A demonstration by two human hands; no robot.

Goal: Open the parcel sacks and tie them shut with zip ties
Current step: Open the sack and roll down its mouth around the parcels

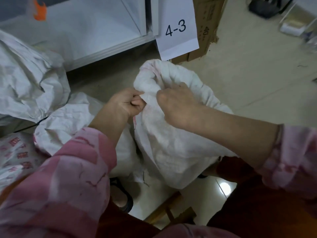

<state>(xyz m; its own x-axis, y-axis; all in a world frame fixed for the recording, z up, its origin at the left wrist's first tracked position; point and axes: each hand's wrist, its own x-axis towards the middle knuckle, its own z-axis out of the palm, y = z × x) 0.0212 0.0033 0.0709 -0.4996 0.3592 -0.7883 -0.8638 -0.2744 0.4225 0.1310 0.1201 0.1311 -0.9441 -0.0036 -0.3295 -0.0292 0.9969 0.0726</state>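
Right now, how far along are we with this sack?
Done: nothing looks finished; no zip tie shows. In hand: the left hand and right hand both grip the gathered mouth of the white sack. Left: cinching it with a tie; other sacks lie at the left.

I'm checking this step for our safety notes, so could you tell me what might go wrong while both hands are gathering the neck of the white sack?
1. The left hand and right hand grip only bunched fabric at the neck of the white sack; it might slip loose and reopen.
2. No zip tie is visible, so one hand may have to let go to fetch one.
3. Other sacks crowd the floor on the left and could snag a foot.
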